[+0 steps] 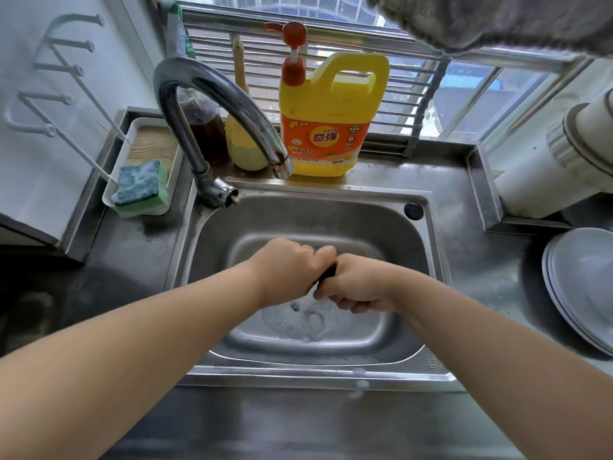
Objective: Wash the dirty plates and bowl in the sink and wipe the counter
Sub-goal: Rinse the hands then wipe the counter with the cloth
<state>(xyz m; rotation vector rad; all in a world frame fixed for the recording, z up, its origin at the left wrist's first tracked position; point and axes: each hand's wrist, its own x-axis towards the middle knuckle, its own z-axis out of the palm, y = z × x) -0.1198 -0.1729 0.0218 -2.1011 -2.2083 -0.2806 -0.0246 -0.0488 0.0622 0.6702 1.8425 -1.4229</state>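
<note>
Gripping one small dark object (326, 273) together, left hand (288, 270) and right hand (358, 283), fists curled, knuckles touching, over sink (431, 260) suds, likely wringing or rinsing. Right of grip, washed plates (580, 280) stacked on counter (481, 180). Far left, sponge (141, 182) parked. Forearms converging, wrists level.

Two bare forearms are seen entering from the lower edge. No sleeve, glove, watch or ring is worn on either. The left hand (285, 267) and right hand (356, 283) are uncovered to the fingertips.
</note>
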